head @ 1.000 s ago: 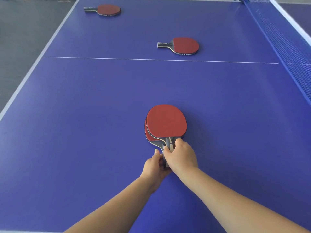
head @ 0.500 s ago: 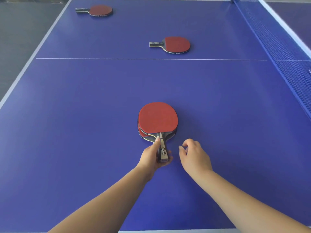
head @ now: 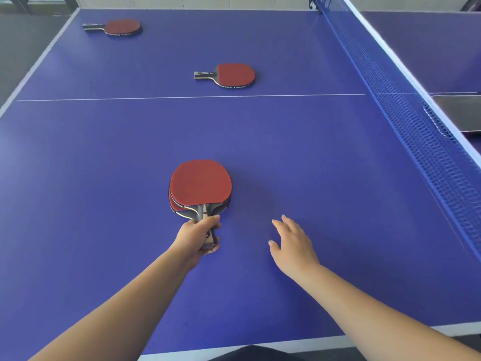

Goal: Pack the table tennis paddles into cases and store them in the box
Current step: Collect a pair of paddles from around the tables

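Two stacked paddles point(head: 200, 187) lie red face up on the near half of the blue table point(head: 104, 165), the upper one almost squarely over the lower, whose red edge shows at the left. The left hand point(head: 196, 237) grips their handles together, fingers curled round them, with the butt end poking out near the thumb — the same hold as half a second ago. The right hand point(head: 292, 243) has changed: a second ago it was on the handles with the left, then it hovered just beside them with fingers bent, and now it sits further right, well clear of the stack, fingers spread and nearly straight, holding nothing. Beyond the white centre line point(head: 182, 97) a third paddle point(head: 231, 75) lies flat with its handle pointing left, and a fourth paddle point(head: 118, 26) rests near the far left corner — neither has moved on the table. The blue net point(head: 406, 113) runs along the right side.
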Demonstrator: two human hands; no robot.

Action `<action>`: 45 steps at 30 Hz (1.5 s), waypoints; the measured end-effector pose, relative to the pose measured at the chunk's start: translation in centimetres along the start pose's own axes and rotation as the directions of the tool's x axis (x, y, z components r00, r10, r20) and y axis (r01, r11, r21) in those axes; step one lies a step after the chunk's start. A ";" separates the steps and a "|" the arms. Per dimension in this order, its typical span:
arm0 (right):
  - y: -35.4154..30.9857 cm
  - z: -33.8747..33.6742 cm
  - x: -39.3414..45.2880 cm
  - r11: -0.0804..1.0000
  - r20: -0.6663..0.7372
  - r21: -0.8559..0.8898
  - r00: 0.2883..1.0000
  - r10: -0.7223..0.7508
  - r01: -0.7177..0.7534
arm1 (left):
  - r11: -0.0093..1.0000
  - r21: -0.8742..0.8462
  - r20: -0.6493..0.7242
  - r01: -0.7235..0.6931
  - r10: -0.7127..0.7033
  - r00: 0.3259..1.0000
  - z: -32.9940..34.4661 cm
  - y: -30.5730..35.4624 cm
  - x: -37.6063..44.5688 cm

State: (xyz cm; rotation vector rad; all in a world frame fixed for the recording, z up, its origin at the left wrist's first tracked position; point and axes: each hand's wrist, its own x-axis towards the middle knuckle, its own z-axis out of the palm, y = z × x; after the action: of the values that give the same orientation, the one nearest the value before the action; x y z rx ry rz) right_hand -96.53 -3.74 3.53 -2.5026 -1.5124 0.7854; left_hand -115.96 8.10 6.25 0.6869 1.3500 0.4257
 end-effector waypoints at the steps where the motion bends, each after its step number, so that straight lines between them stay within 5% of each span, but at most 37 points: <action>1: 0.3 -0.2 -0.1 1.000 0.002 -0.008 1.000 -0.005 0.005 | 1.000 0.007 0.003 -0.010 0.010 1.000 0.2 0.0 -0.6; 7: 2.0 -1.6 -1.7 0.998 -0.048 -0.051 0.998 0.033 -0.036 | 0.994 0.085 0.114 -0.074 0.064 0.991 1.4 0.7 -4.8; 14: 3.1 0.0 -6.8 0.970 -0.108 -0.013 0.965 0.239 -0.242 | 0.967 0.235 0.311 -0.100 0.022 0.950 1.3 1.0 -8.5; 26: 4.9 6.6 -22.6 0.748 -0.141 0.197 0.737 0.661 -0.634 | 0.722 0.613 0.607 -0.323 -0.168 0.777 2.7 -2.7 -14.6; 34: 11.6 8.5 -34.2 0.556 -0.135 0.355 0.547 0.826 -0.752 | 0.581 0.669 0.705 -0.463 -0.299 0.644 9.3 -10.4 -22.5; 45: 25.7 9.0 -51.4 0.462 -0.157 0.395 0.438 0.885 -0.794 | 0.545 0.674 0.729 -0.498 -0.383 0.567 19.9 -26.4 -34.9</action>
State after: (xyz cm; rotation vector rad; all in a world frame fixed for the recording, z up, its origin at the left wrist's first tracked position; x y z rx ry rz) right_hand -99.47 -61.77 5.78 -2.8700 0.1178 0.4950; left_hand -105.84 -37.94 15.78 1.5390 0.4661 -0.5939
